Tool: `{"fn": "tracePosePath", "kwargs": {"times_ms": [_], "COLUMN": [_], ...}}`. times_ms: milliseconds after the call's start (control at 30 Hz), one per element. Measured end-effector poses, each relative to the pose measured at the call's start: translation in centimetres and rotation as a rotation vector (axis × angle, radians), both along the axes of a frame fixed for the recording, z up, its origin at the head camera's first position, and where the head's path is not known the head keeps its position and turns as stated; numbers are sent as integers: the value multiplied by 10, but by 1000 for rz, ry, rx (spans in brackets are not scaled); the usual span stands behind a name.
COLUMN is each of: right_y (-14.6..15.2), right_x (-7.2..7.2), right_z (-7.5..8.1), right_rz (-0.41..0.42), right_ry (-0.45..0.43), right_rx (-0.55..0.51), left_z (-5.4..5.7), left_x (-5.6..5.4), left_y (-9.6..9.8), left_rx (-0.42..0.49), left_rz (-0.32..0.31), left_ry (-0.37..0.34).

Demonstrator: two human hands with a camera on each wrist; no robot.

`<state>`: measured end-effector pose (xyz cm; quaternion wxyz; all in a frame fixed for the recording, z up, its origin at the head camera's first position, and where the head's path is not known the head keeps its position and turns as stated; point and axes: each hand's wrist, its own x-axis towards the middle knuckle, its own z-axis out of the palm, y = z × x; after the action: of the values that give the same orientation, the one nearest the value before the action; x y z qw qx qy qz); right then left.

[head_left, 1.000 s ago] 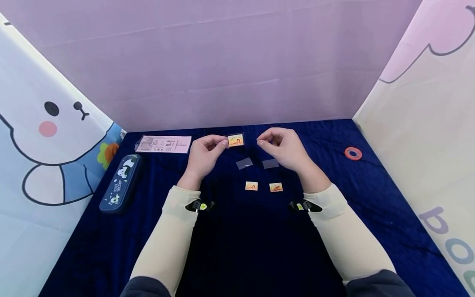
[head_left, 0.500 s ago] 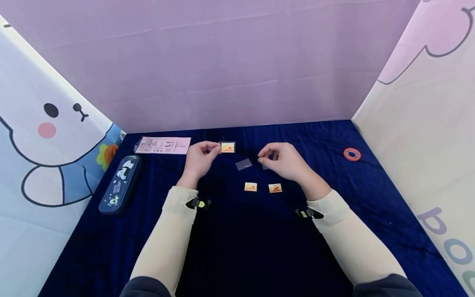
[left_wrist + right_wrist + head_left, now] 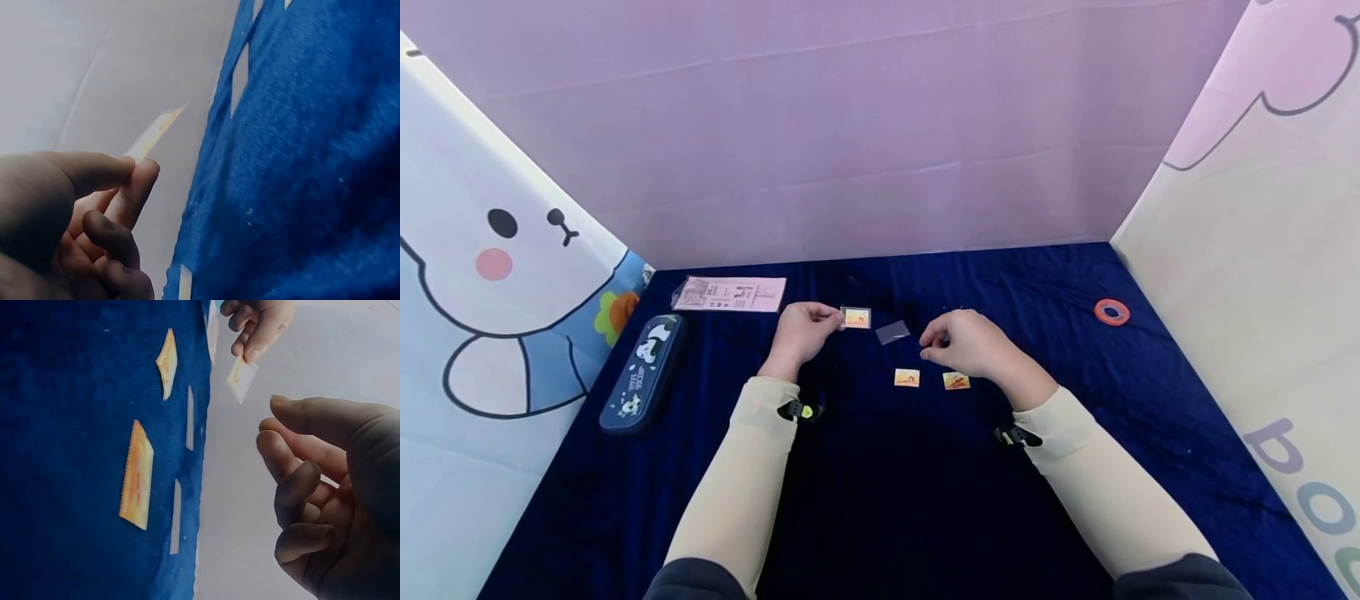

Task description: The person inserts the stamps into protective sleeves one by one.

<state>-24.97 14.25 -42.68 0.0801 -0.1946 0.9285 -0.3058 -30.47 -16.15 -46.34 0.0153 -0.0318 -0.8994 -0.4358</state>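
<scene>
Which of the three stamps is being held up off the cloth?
In the head view, the leftmost stamp, pinched in the left hand; the middle stamp and rightmost stamp lie on the blue cloth.

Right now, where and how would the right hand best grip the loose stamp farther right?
Probably by its opposite short edges, from above: the stamp lies thin, flat and uncovered on the blue cloth, and the right hand is just beyond it.

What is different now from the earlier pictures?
The left hand, pinching the stamp in a clear cover, came nearer to the person and slightly left. The right hand, holding nothing, came nearer and now hides one clear piece in the head view. Nothing was taken or let go. Loose stamps, pencil case and red ring stayed.
</scene>
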Motion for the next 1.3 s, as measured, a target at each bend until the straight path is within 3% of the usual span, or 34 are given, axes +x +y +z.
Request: {"fn": "tracePosePath", "kwargs": {"times_ms": [167, 500, 633, 967, 1300], "right_y": [-4, -15, -19, -27, -30], "right_x": [-1, -1, 2, 4, 4], "right_z": [-7, -19, -19, -23, -29], "right_rz": [24, 40, 49, 50, 50], "right_ry": [-17, -32, -38, 13, -5], "right_rx": [57, 237, 255, 318, 349], "left_z": [-6, -12, -12, -9, -8], "left_x": [-2, -3, -2, 2, 4], "left_y": [0, 0, 1, 3, 12], "left_rx": [-57, -156, -220, -380, -342], "left_rz": [-11, 30, 42, 63, -8], "left_ry": [-45, -98, -119, -94, -64]}}
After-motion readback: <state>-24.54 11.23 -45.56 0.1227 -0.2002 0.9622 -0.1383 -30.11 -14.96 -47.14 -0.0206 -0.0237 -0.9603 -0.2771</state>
